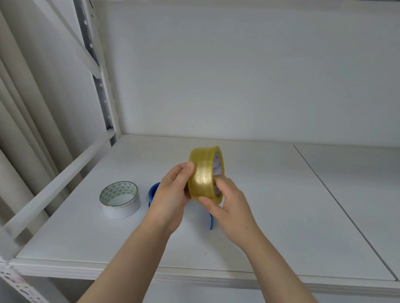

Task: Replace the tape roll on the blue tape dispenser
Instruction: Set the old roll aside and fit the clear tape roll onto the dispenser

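Note:
A yellowish clear tape roll (pixel 204 173) is held upright above the shelf between both hands. My left hand (pixel 170 196) presses its left side with thumb and fingers. My right hand (pixel 228 207) grips its lower right edge, fingers curled around the rim. The blue tape dispenser (pixel 153 193) lies on the shelf behind and under my hands; only a curved blue part at the left and a blue tip (pixel 212 221) below the roll show. A white tape roll (pixel 120 199) with a green triangle pattern inside its core lies flat to the left.
The white shelf board (pixel 284 217) has a seam running diagonally on the right. A white back wall stands behind it. A metal upright and rails (pixel 99 79) frame the left side. The shelf's front edge (pixel 208 278) is near me.

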